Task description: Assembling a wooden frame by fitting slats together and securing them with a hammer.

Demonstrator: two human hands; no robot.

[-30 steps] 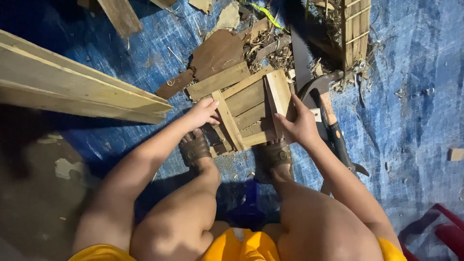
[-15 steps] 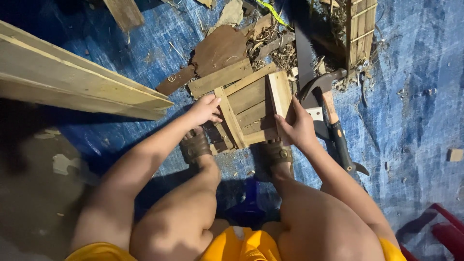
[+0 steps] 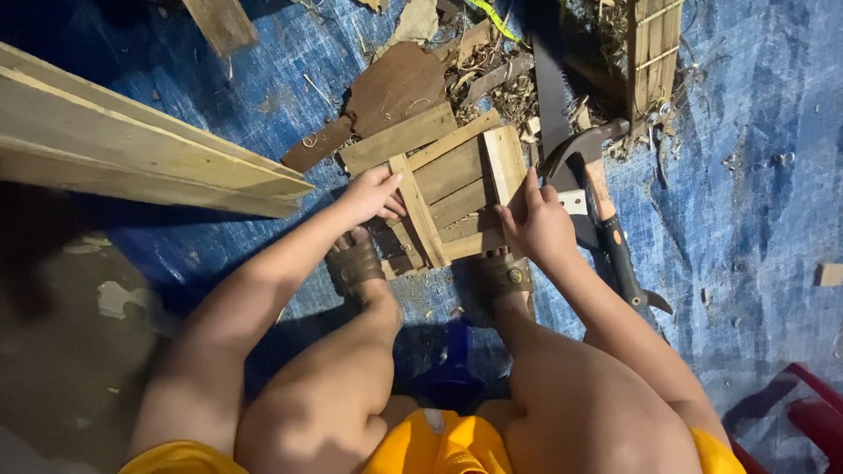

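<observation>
A small frame of nailed wooden slats lies on the blue tarp in front of my sandalled feet. My left hand grips its left upright slat, fingers curled over the edge. My right hand holds the frame's lower right corner, thumb up along the right slat. A loose plank lies against the frame's top left.
Long planks lie stacked at the left. A hand saw and a claw hammer rest just right of the frame. A slatted wooden crate piece and bark scraps lie beyond. A red object sits at the lower right.
The frame has shifted slightly under my hands, and my right hand has slid lower along its right edge. The view has tilted a little.
</observation>
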